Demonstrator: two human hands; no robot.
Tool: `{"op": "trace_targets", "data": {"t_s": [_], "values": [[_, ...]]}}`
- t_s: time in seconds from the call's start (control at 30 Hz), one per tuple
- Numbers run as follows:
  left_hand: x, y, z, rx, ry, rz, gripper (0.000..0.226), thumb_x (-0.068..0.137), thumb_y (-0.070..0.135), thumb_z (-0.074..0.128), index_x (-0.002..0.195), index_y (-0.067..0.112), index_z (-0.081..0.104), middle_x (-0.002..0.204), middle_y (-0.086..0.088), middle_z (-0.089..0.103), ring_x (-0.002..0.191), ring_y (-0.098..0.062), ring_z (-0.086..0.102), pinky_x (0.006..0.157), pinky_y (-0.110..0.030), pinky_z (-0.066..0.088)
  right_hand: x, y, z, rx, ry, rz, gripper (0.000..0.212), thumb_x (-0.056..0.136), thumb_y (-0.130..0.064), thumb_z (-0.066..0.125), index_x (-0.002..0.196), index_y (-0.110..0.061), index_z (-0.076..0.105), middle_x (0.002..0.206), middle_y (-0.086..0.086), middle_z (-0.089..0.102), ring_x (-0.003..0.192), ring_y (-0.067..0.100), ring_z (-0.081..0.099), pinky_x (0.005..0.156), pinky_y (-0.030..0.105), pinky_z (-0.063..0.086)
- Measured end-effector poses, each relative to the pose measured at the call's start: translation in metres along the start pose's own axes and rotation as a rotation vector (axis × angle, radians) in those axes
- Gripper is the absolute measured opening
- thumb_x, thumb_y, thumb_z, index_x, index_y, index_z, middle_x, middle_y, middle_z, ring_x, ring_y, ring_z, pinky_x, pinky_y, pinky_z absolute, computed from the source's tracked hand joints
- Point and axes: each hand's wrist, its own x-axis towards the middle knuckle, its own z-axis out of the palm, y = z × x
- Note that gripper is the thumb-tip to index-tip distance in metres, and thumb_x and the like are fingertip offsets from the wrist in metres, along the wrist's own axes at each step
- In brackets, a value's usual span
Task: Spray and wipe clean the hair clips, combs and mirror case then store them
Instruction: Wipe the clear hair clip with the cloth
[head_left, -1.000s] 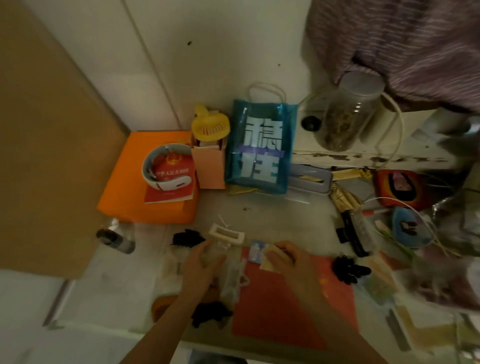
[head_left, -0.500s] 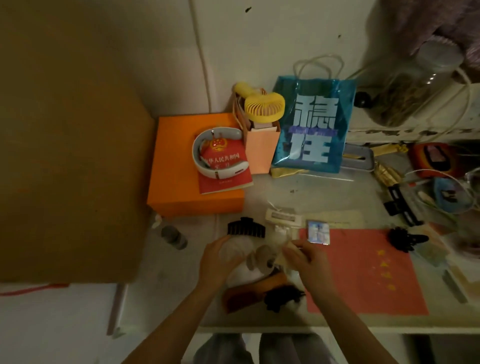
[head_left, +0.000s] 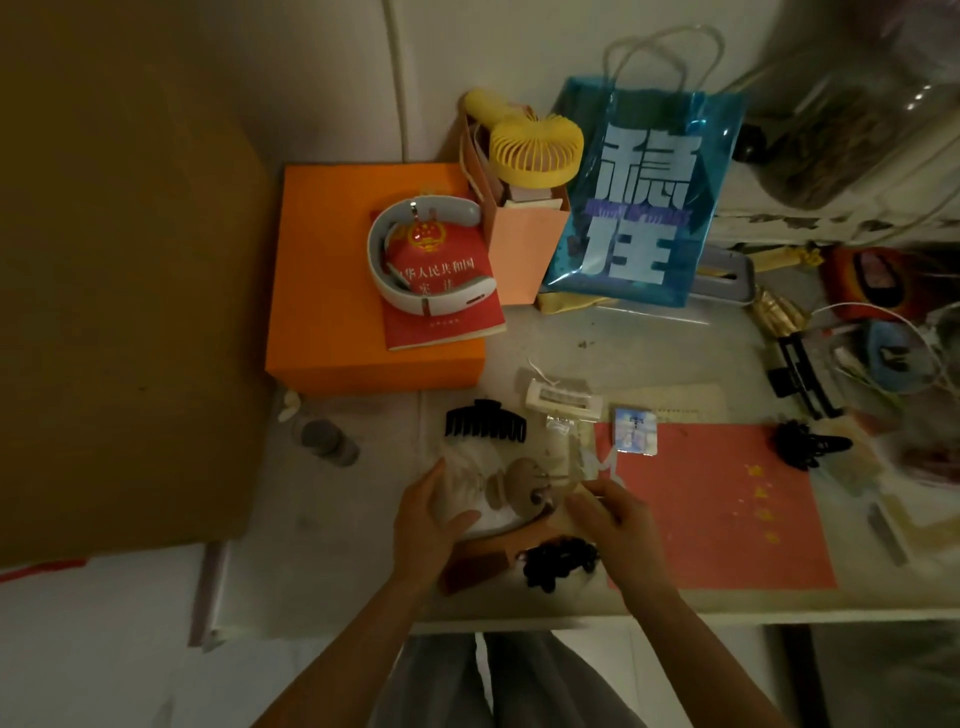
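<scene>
With the left hand (head_left: 431, 525) gripping a soft white pouch (head_left: 478, 493) and the right hand (head_left: 613, 514) pinching crinkly clear wrapping (head_left: 582, 457), that wrapping could tear, I'd guess, tipping clips off the desk (head_left: 571, 332) edge below.
</scene>
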Motion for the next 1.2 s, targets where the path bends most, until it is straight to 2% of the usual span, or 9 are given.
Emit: {"op": "trace_targets", "data": {"t_s": [0.13,0.27,0.37,0.47,0.67,0.93,1.03,1.13,1.2], "values": [[-0.002,-0.003,0.007,0.014,0.064,0.009,0.080,0.071,0.016,0.082,0.140,0.017,0.042,0.135,-0.003,0.049,0.124,-0.020,0.045,0.102,-0.030,0.038,-0.001,0.006,0.000,0.004,0.010,-0.002,0.009,0.091,-0.016,0.062,0.094,-0.012,0.069,0.076,0.004,0.069,0.070,0.018,0.067,0.065,0.030,0.053],[-0.002,-0.003,0.014,0.033,0.110,0.048,0.080,0.071,0.017,0.083,0.140,0.015,0.043,0.131,-0.006,0.050,0.121,-0.020,0.046,0.104,-0.037,0.040,-0.003,0.008,0.000,0.038,0.031,-0.028,0.005,0.090,-0.014,0.063,0.090,-0.016,0.068,0.072,-0.002,0.068,0.067,0.009,0.067,0.061,0.020,0.053],[-0.001,-0.003,0.017,0.020,0.157,0.040,0.068,0.074,0.018,0.080,0.134,0.013,0.049,0.124,-0.006,0.056,0.116,-0.021,0.051,0.098,-0.030,0.040,-0.005,0.011,-0.001,0.051,0.028,-0.030,0.006,0.090,-0.016,0.062,0.088,-0.019,0.067,0.069,-0.003,0.067,0.066,0.009,0.067,0.060,0.020,0.054],[-0.001,-0.003,0.016,-0.019,0.175,0.029,0.056,0.078,0.017,0.077,0.129,0.012,0.054,0.121,-0.005,0.060,0.113,-0.021,0.055,0.097,-0.030,0.042,-0.008,0.013,0.000,0.072,0.021,-0.022,0.008,0.090,-0.018,0.062,0.085,-0.022,0.067,0.068,-0.006,0.069,0.064,0.006,0.066,0.056,0.015,0.051],[-0.005,-0.008,0.013,-0.081,0.174,-0.031,0.057,0.075,0.018,0.079,0.126,0.009,0.057,0.121,-0.005,0.063,0.112,-0.020,0.058,0.097,-0.031,0.045,-0.015,0.015,-0.002,0.095,0.041,-0.007,0.015,0.090,-0.016,0.062,0.080,-0.026,0.066,0.064,-0.004,0.067,0.057,0.003,0.062,0.049,0.012,0.046],[-0.015,-0.008,0.001,-0.120,0.154,-0.078,0.049,0.073,0.019,0.081,0.118,0.012,0.064,0.111,0.000,0.066,0.095,-0.010,0.059,0.078,-0.013,0.043,-0.019,0.014,-0.007,0.091,0.024,-0.003,0.010,0.091,-0.017,0.061,0.085,-0.022,0.067,0.070,0.004,0.068,0.062,0.011,0.065,0.053,0.015,0.050],[-0.018,0.000,-0.007,-0.145,0.172,-0.076,0.052,0.070,0.019,0.083,0.118,0.013,0.064,0.108,0.000,0.067,0.092,-0.010,0.060,0.079,-0.019,0.047,-0.018,0.009,-0.008,0.122,0.019,-0.002,0.008,0.091,-0.018,0.061,0.087,-0.021,0.068,0.070,-0.001,0.069,0.065,0.008,0.067,0.055,0.015,0.051],[-0.021,0.018,-0.014,-0.176,0.175,-0.040,0.054,0.069,0.022,0.084,0.118,0.014,0.065,0.112,-0.001,0.068,0.103,-0.017,0.062,0.092,-0.036,0.052,-0.015,-0.002,-0.009,0.149,0.021,-0.014,0.010,0.091,-0.018,0.061,0.088,-0.024,0.069,0.075,-0.004,0.071,0.071,0.007,0.067,0.061,0.016,0.052],[-0.023,0.036,-0.020,-0.187,0.189,0.021,0.052,0.067,0.023,0.085,0.116,0.018,0.066,0.109,0.002,0.069,0.100,-0.013,0.063,0.086,-0.030,0.054,-0.013,-0.014,-0.010,0.188,0.022,-0.034,0.011,0.091,-0.018,0.061,0.087,-0.023,0.071,0.077,-0.004,0.072,0.073,0.009,0.067,0.067,0.020,0.052]]}}
